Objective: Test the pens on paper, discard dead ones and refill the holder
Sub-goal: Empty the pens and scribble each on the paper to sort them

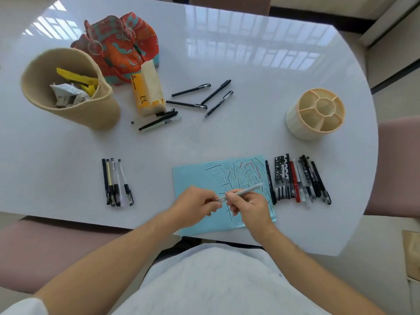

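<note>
Over the scribbled blue paper, your right hand grips a pale pen while your left hand pinches its cap end (uncapping or recapping, unclear); next, likely sort it.

the tabletop is seen to be white and highly glossy — window light is mirrored in it. a matt sheet of light blue paper is laid on it, marked with ink strokes. the pen holder appears to be made of smooth cream plastic with a slight sheen. the tan bin is given a soft, matt, felt-like or knitted surface, and crumpled paper is held inside. the patterned bag is made of printed cloth — metal rings are fitted on it. the tissue pack is wrapped in shiny plastic film.
</note>
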`<state>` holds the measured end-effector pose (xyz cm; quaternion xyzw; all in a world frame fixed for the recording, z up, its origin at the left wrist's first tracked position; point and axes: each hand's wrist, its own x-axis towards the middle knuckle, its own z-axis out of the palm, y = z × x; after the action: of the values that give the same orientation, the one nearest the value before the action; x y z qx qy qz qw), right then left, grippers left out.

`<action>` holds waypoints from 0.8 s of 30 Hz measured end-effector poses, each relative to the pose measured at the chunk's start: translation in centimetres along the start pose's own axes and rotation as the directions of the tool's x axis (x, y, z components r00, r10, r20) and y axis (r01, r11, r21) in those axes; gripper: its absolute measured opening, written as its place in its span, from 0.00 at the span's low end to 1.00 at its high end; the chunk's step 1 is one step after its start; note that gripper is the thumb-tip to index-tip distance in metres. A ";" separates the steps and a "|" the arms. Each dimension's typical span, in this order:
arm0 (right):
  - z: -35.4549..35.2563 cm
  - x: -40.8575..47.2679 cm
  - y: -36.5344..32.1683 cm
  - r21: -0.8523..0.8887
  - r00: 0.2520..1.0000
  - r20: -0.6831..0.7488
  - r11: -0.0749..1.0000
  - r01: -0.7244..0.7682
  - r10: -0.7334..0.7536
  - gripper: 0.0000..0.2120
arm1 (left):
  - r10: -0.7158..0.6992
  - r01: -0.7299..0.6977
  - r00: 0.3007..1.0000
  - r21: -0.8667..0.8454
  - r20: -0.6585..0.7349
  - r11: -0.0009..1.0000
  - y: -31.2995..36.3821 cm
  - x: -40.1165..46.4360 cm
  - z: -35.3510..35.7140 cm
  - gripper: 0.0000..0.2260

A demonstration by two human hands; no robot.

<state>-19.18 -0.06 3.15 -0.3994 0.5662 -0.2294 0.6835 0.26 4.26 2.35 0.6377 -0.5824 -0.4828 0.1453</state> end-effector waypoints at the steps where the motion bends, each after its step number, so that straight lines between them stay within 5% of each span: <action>1: -0.1 0.3 -0.3 0.020 0.998 -0.063 1.000 -0.003 0.004 0.06 | 0.018 -0.015 0.999 0.101 -0.031 0.995 0.0 0.1 -0.1 0.08; 5: -3.9 2.3 -2.5 0.048 0.959 -0.279 0.997 0.054 -0.039 0.07 | -0.050 0.095 0.992 0.404 -0.120 0.910 -3.3 -1.1 -1.5 0.12; 10: -5.6 2.3 -1.1 -0.193 0.996 -0.053 0.979 0.064 -0.075 0.07 | 0.063 0.019 0.979 0.395 -0.195 0.918 -5.7 -1.8 -1.8 0.10; 14: -3.0 2.2 0.8 -0.311 0.993 -0.027 0.945 0.098 -0.112 0.05 | 0.128 -0.064 0.980 0.368 -0.153 0.927 -5.3 -0.8 -0.5 0.09; 18: -1.9 2.2 2.5 -0.578 0.974 0.046 0.790 0.206 -0.221 0.02 | 0.097 -0.049 0.987 0.342 -0.126 0.939 -5.8 -0.9 0.6 0.08; 24: -1.3 2.0 3.1 -0.705 0.939 0.100 0.643 0.300 -0.329 0.05 | 0.091 -0.040 0.985 0.323 -0.146 0.946 -6.1 -1.0 0.8 0.08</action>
<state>-20.36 -0.17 -0.60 -0.7192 0.5449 -0.1158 0.4152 3.42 7.15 -2.18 0.6694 -0.6603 -0.3248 0.1022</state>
